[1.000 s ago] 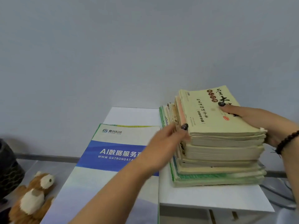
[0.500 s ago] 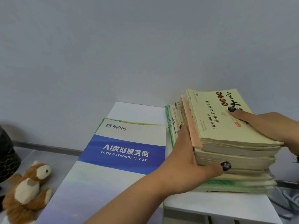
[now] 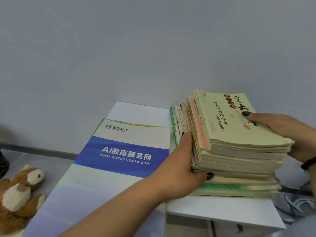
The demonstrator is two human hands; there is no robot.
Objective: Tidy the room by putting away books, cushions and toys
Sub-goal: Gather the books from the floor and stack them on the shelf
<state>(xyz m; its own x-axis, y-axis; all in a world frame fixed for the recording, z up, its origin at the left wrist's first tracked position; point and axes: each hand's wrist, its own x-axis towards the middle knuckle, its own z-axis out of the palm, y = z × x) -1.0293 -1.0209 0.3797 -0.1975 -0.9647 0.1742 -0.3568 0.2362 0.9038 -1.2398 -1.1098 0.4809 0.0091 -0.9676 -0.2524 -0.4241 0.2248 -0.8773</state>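
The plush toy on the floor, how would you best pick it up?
Grip the plush toy round its white-chested middle, coming from above. It sits propped upright beside the big brochure with open floor around it, and its soft body should squeeze easily in one hand.

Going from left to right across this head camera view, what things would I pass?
Brown and white plush toy → large blue and white printed folder → left hand → stack of pale yellow paperback books → right hand.

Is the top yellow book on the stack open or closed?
Closed. The yellow book lies flat with its front cover up on the stack of books, and its page edges show as one block.
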